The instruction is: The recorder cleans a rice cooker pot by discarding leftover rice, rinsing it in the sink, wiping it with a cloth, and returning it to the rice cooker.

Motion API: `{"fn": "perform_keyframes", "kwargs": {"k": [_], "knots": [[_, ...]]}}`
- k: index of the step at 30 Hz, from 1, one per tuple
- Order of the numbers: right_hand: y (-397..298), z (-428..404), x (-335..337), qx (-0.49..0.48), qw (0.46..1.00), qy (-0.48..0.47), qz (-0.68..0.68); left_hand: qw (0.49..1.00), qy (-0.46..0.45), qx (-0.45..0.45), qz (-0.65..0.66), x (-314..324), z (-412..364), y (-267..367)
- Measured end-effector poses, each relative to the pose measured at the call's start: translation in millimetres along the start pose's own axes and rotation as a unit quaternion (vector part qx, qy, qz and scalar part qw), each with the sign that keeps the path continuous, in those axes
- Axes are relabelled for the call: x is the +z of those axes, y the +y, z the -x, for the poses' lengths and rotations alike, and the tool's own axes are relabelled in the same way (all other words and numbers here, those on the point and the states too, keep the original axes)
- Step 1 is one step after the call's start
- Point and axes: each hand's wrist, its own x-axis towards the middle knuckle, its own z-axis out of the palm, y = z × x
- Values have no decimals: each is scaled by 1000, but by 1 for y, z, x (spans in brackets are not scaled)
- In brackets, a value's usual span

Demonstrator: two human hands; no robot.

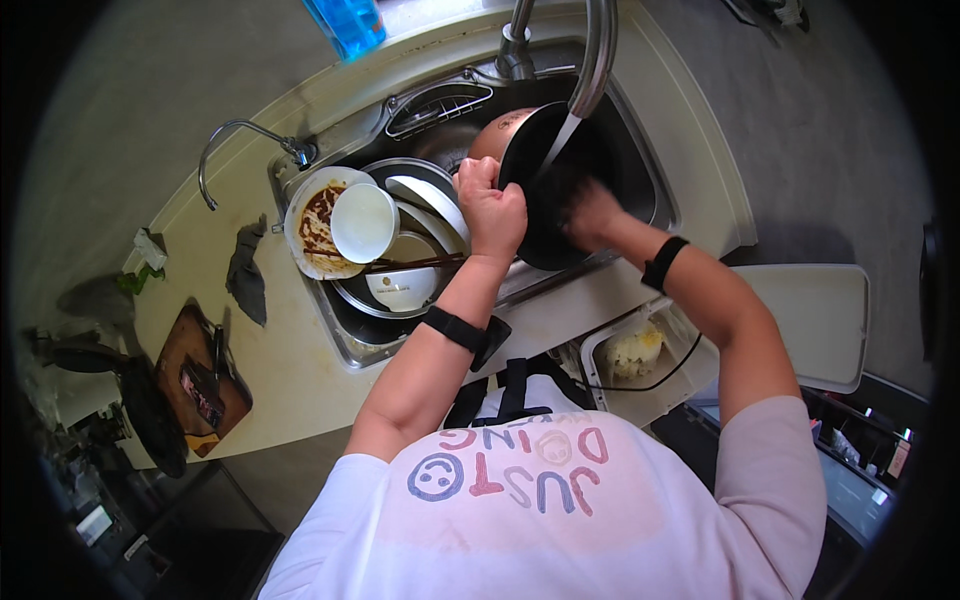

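A pot (546, 232) with a black inside and a copper-coloured outside lies tilted in the steel sink (664, 187). My left hand (491, 210) grips its near-left rim, thumb and fingers closed over the edge. Down inside the pot is my right hand (596, 214), blurred by motion; whether it holds something is hidden. Water from the curved faucet (598, 67) runs into the pot. To the left, a sauce-stained plate (300, 202), a white bowl (365, 223), a bowl with a gold mark (403, 289) and brown chopsticks (420, 262) are piled over a metal-rimmed pan (341, 296).
A second slim faucet (225, 127) and a grey cloth (247, 274) are on the left counter. Further left lies a wooden cutting board (187, 367) beside a black pan (154, 420). A blue bottle (346, 26) stands behind the sink. Below the counter, an open bin (694, 360) holds food scraps.
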Motion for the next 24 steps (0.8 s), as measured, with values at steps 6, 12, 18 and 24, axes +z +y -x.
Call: {"fn": "perform_keyframes", "kwargs": {"k": [6, 12, 18, 24], "knots": [[-26, -43, -18, -89, 905, 199, -365, 998, -13, -59, -16, 15, 7, -11], [34, -80, 3, 265, 892, 240, -277, 997, -16, -72, 12, 9, 6, -6], [6, -104, 97, -114, 961, 73, -241, 996, -38, -75, 44, 37, 10, -3], [21, -37, -39, 179, 938, 220, -198, 995, -9, -102, 5, 16, 19, -19]]}}
